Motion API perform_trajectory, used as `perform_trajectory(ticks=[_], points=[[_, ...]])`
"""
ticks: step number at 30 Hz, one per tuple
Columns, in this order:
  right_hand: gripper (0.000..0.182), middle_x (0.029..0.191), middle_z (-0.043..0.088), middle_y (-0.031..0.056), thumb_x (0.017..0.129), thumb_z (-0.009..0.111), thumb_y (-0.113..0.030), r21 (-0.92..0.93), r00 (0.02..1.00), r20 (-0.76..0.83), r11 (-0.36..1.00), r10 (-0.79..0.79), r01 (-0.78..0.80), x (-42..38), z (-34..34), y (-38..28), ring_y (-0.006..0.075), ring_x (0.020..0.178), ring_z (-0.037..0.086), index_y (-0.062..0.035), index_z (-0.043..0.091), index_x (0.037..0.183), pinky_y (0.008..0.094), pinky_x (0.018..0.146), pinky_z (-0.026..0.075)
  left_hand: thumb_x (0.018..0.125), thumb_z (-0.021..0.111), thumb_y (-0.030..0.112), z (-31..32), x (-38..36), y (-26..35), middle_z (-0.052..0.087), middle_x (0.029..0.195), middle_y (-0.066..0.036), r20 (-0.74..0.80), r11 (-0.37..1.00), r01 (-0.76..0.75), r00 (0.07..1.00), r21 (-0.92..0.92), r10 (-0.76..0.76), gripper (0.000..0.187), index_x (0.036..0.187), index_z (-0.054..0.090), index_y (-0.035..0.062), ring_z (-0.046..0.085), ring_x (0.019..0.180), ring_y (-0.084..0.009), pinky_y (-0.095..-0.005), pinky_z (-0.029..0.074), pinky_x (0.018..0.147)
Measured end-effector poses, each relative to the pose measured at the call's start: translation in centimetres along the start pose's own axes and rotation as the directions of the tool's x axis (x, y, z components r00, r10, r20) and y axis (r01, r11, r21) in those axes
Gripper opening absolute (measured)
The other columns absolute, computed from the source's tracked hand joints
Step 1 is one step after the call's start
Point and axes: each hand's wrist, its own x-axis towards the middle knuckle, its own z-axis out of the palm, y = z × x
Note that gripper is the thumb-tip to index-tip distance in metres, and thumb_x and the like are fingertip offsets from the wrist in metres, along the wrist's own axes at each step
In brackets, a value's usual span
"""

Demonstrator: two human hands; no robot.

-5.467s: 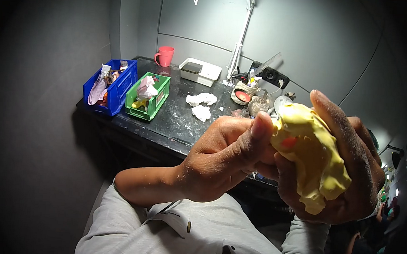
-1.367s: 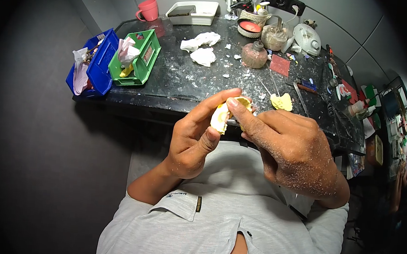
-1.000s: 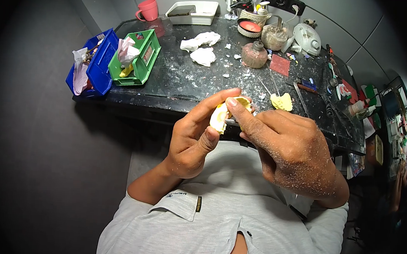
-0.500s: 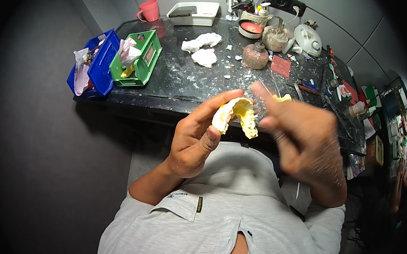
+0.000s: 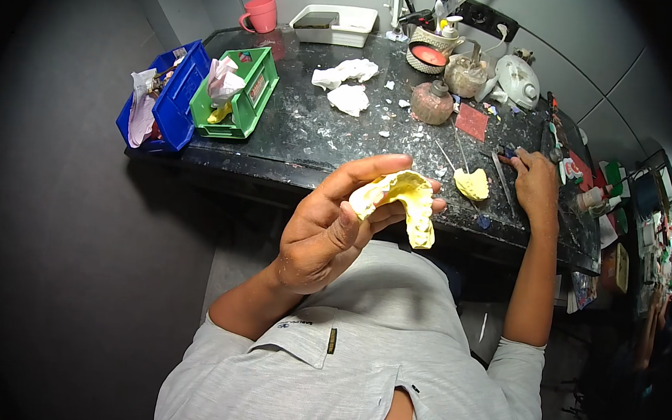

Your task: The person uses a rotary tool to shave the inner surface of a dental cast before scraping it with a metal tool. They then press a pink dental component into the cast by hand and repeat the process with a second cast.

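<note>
My left hand (image 5: 316,228) grips a pale yellow, horseshoe-shaped dental cast (image 5: 416,215), thumb on its near side and fingers behind. The row of teeth on the cast faces right. Over at the right of the bench, my right hand (image 5: 536,184) rests with its fingers closed around a brown-handled tool (image 5: 502,158), mostly hidden under them. A long metal spatula (image 5: 502,178) lies just left of that hand. Between the hands, a second yellow dental cast (image 5: 472,184) sits near the bench's front edge.
Blue (image 5: 181,108) and green (image 5: 256,101) bins stand at the left. Behind are crumpled white tissues (image 5: 349,99), a white tray (image 5: 354,34), a pink mug (image 5: 262,14), a round burner-like bottle (image 5: 432,104) and a red wax sheet (image 5: 472,123). Scraps litter the dark bench (image 5: 294,142).
My right hand has moved away from the held cast to the tools at the right of the bench. The left hand still holds the cast, now turned slightly and a little lower.
</note>
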Motion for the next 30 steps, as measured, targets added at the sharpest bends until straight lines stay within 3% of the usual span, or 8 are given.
perform_trajectory(ticks=[9, 11, 15, 19, 20, 23, 28, 30], points=[[0.034, 0.116, 0.070, 0.0175, 0.098, 0.069, -0.021, -0.052, 0.997, 0.055, 0.997, -0.053, 0.056, -1.7, 0.8, 1.0, 0.0380, 0.115, 0.064, -0.0025, 0.072, 0.126, 0.0481, 0.104, 0.046, 0.110, 0.049, 0.038, -0.2, -0.1, 0.2, 0.038, 0.153, -0.044, -0.042, 1.000, 0.006, 0.999, 0.001, -0.006, 0.070, 0.160, 0.024, -0.0052, 0.043, 0.145, -0.0546, -0.0597, 0.034, 0.121], [0.036, 0.121, 0.069, 0.0178, 0.099, 0.068, -0.022, 0.137, 0.993, -0.035, 0.983, -0.117, 0.121, -2.8, 0.8, 1.3, 0.0380, 0.118, 0.063, -0.0028, 0.071, 0.129, 0.0470, 0.106, 0.045, 0.110, 0.051, 0.037, 0.1, 0.0, 0.5, 0.037, 0.154, -0.044, -0.067, 1.000, 0.015, 0.998, -0.008, -0.016, 0.071, 0.160, 0.023, -0.0050, 0.040, 0.146, -0.0560, -0.0595, 0.033, 0.121], [0.039, 0.133, 0.067, 0.0177, 0.100, 0.070, -0.022, 0.271, 0.969, -0.178, 0.938, -0.172, 0.217, -5.2, -0.1, 0.1, 0.0362, 0.128, 0.061, -0.0033, 0.068, 0.134, 0.0451, 0.112, 0.043, 0.109, 0.054, 0.036, 0.4, 0.1, 0.5, 0.036, 0.154, -0.044, -0.059, 0.999, 0.000, 0.998, -0.035, -0.002, 0.073, 0.161, 0.023, -0.0044, 0.038, 0.146, -0.0573, -0.0596, 0.031, 0.122], [0.057, 0.135, 0.067, 0.0166, 0.084, 0.087, -0.029, 0.405, 0.942, -0.067, 0.854, -0.328, 0.326, -7.4, -1.7, -2.9, 0.0345, 0.129, 0.060, -0.0034, 0.068, 0.132, 0.0446, 0.113, 0.042, 0.107, 0.057, 0.037, 0.8, 0.4, 0.6, 0.035, 0.156, -0.044, -0.031, 0.997, -0.001, 1.000, -0.076, -0.001, 0.075, 0.161, 0.023, -0.0035, 0.037, 0.147, -0.0572, -0.0606, 0.030, 0.123], [0.062, 0.134, 0.067, 0.0153, 0.077, 0.092, -0.030, 0.370, 0.945, -0.041, 0.874, -0.324, 0.316, -7.8, -1.5, -3.7, 0.0333, 0.127, 0.061, -0.0042, 0.070, 0.128, 0.0441, 0.112, 0.042, 0.107, 0.058, 0.038, 0.8, 0.3, 0.6, 0.035, 0.156, -0.043, -0.035, 0.996, 0.007, 0.999, -0.085, -0.010, 0.076, 0.161, 0.023, -0.0029, 0.035, 0.148, -0.0571, -0.0612, 0.029, 0.123], [0.059, 0.131, 0.068, 0.0138, 0.077, 0.091, -0.029, 0.321, 0.960, -0.044, 0.906, -0.276, 0.275, -8.2, -0.1, -4.9, 0.0327, 0.124, 0.062, -0.0048, 0.070, 0.127, 0.0445, 0.110, 0.043, 0.107, 0.058, 0.038, 1.1, 0.3, 0.7, 0.035, 0.157, -0.043, -0.017, 0.995, -0.001, 1.000, -0.098, -0.001, 0.076, 0.161, 0.023, -0.0020, 0.034, 0.148, -0.0571, -0.0613, 0.029, 0.123], [0.051, 0.128, 0.068, 0.0135, 0.078, 0.091, -0.020, 0.376, 0.983, 0.001, 0.911, -0.182, 0.169, -8.0, 1.5, -4.9, 0.0330, 0.122, 0.063, -0.0027, 0.070, 0.121, 0.0441, 0.107, 0.046, 0.107, 0.057, 0.039, 1.0, 0.1, 0.9, 0.034, 0.157, -0.043, -0.012, 0.996, -0.016, 1.000, -0.090, 0.015, 0.076, 0.162, 0.023, -0.0012, 0.034, 0.149, -0.0566, -0.0613, 0.029, 0.123], [0.047, 0.127, 0.068, 0.0156, 0.077, 0.090, -0.010, 0.506, 0.979, -0.054, 0.840, -0.197, 0.197, -7.9, 1.6, -4.8, 0.0330, 0.120, 0.065, -0.0016, 0.069, 0.118, 0.0422, 0.106, 0.049, 0.107, 0.057, 0.039, 1.1, 0.0, 1.0, 0.034, 0.157, -0.043, -0.012, 0.995, -0.025, 1.000, -0.092, 0.024, 0.076, 0.162, 0.023, -0.0011, 0.035, 0.148, -0.0564, -0.0612, 0.030, 0.123]])
